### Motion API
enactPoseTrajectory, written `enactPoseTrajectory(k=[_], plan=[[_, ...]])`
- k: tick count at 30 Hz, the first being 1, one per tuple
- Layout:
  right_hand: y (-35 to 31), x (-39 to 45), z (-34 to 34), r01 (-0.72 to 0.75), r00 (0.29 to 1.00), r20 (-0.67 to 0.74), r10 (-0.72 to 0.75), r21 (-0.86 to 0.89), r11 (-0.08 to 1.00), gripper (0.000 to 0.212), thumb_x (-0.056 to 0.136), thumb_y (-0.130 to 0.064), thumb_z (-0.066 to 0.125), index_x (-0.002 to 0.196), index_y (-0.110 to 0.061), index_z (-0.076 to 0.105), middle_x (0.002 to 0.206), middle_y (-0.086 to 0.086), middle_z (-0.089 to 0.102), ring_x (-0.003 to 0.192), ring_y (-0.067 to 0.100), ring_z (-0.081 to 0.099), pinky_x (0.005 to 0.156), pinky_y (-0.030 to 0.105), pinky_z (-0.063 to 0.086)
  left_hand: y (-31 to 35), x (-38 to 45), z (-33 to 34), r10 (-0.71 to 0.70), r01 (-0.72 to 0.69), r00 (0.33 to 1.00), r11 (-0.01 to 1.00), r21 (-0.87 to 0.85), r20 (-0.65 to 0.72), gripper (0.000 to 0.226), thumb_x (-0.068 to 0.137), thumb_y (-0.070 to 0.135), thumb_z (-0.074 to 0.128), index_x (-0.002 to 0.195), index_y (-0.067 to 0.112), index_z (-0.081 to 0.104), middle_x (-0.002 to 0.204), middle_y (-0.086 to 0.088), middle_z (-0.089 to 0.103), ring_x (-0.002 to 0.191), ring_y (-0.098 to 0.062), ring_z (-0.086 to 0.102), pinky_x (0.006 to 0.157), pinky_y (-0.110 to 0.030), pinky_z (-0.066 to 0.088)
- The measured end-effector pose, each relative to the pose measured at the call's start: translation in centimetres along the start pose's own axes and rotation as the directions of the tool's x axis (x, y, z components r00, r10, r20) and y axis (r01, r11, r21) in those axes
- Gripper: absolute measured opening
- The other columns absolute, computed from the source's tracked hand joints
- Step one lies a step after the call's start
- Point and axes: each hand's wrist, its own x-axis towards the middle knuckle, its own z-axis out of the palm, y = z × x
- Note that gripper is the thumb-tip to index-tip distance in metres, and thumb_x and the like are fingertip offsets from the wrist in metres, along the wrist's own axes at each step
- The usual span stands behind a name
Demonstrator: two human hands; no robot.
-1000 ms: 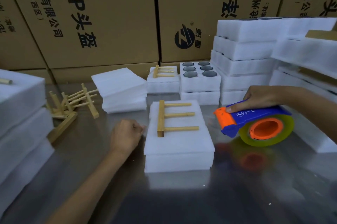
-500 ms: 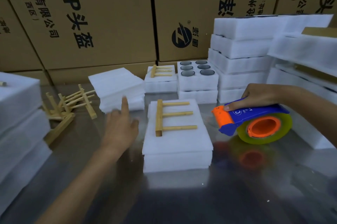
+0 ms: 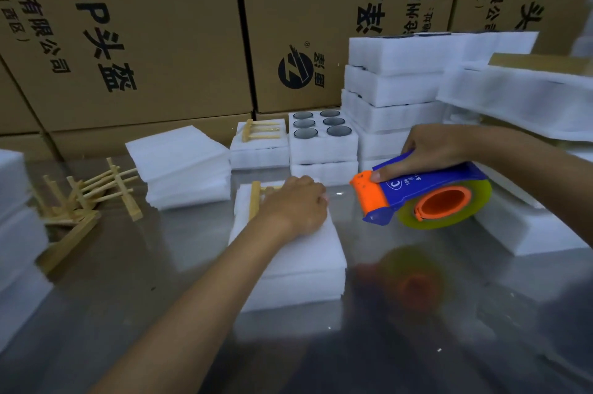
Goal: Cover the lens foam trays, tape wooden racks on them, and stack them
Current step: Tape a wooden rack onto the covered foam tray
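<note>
A covered white foam tray point(image 3: 301, 262) lies in the middle of the steel table. A wooden rack point(image 3: 255, 201) rests on its far end. My left hand point(image 3: 296, 204) lies palm down over the rack's prongs and hides most of them. My right hand point(image 3: 430, 149) grips a blue and orange tape dispenser point(image 3: 420, 198) with a yellowish roll, held just above the table to the right of the tray. Behind stand an open tray with several dark lenses point(image 3: 322, 140) and a covered tray carrying another rack point(image 3: 260, 143).
A pile of foam sheets point(image 3: 179, 162) sits left of centre, with loose wooden racks point(image 3: 86, 198) further left. Stacked foam trays rise at the left edge point(image 3: 16, 233) and at the right rear point(image 3: 394, 85). Cardboard boxes point(image 3: 154, 34) wall the back.
My left hand moved from the table left of the tray, rose, and came down onto the wooden rack. The tape dispenser stayed in about the same place.
</note>
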Motion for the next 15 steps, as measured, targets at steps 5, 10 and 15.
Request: enactPoseTrajectory(k=[5, 10, 15], plan=[[0.2, -0.3, 0.3, 0.004, 1.0, 0.009, -0.004, -0.029, 1.0, 0.089, 0.033, -0.107, 0.05, 0.062, -0.023, 0.063, 0.053, -0.003, 0.062, 0.05, 0.014, 0.056, 0.058, 0.028, 0.042, 0.8, 1.8, 1.0, 0.077, -0.073, 0.996, 0.993, 0.09, -0.039, 0.047, 0.106, 0.036, 0.016, 0.14, 0.02, 0.044, 0.155, 0.0, 0.03, 0.148, -0.019, 0.014, 0.119, -0.048, 0.006], [0.9, -1.0, 0.3, 0.007, 0.999, 0.033, -0.009, 0.059, 0.998, 0.088, 0.032, -0.105, 0.052, 0.059, -0.022, 0.06, 0.053, -0.001, 0.063, 0.047, 0.013, 0.057, 0.059, 0.029, 0.042, 0.1, 2.3, 1.6, 0.061, -0.078, 0.993, 0.981, 0.179, 0.096, 0.051, 0.105, 0.033, 0.008, 0.154, 0.026, 0.021, 0.165, 0.003, 0.001, 0.151, -0.018, -0.006, 0.12, -0.053, -0.003], [2.1, -1.8, -0.7, -0.024, 0.998, 0.053, 0.021, 0.059, 0.998, 0.11, 0.024, -0.107, 0.047, 0.078, -0.016, 0.075, 0.068, 0.0, 0.075, 0.056, 0.014, 0.07, 0.062, 0.028, 0.052, 0.0, 2.0, 1.6, 0.069, -0.081, 0.993, 0.988, 0.135, 0.093, 0.051, 0.105, 0.034, 0.008, 0.153, 0.031, 0.023, 0.165, 0.003, 0.0, 0.152, -0.017, -0.003, 0.121, -0.05, -0.003]])
